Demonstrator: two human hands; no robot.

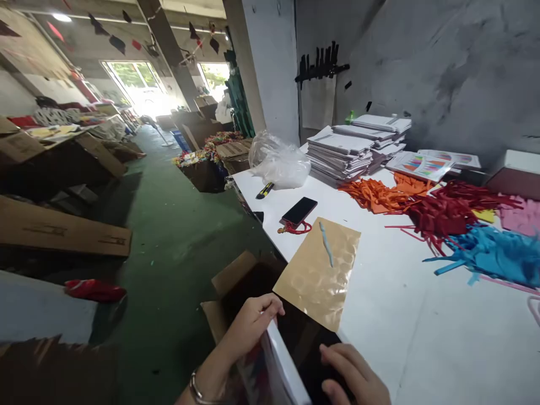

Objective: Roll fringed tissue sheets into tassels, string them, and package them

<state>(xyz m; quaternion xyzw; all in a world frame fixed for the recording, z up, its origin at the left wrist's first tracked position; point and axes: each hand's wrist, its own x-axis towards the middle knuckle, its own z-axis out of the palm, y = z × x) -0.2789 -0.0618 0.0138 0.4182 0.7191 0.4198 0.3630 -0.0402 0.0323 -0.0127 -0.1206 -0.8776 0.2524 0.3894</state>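
Note:
My left hand (252,325) is closed on the top edge of a flat white pack (283,365) that stands on edge at the table's near corner, with coloured print showing on its left side. My right hand (353,376) rests with fingers curled on a dark sheet (304,337) beside that pack. Just beyond lies a tan glossy sheet (317,275) with round embossed dots, half over the table's edge, and a thin blue strip (326,242) lies on it. An open cardboard box (230,281) stands on the floor below my left hand.
A white table (400,315) carries a black phone (299,210) with a red cord, a yellow-black cutter (265,190), a clear plastic bag (278,162), stacks of white booklets (340,153), and orange (375,194), red (442,211) and blue (493,253) paper tassels. Cardboard boxes line the green floor at left.

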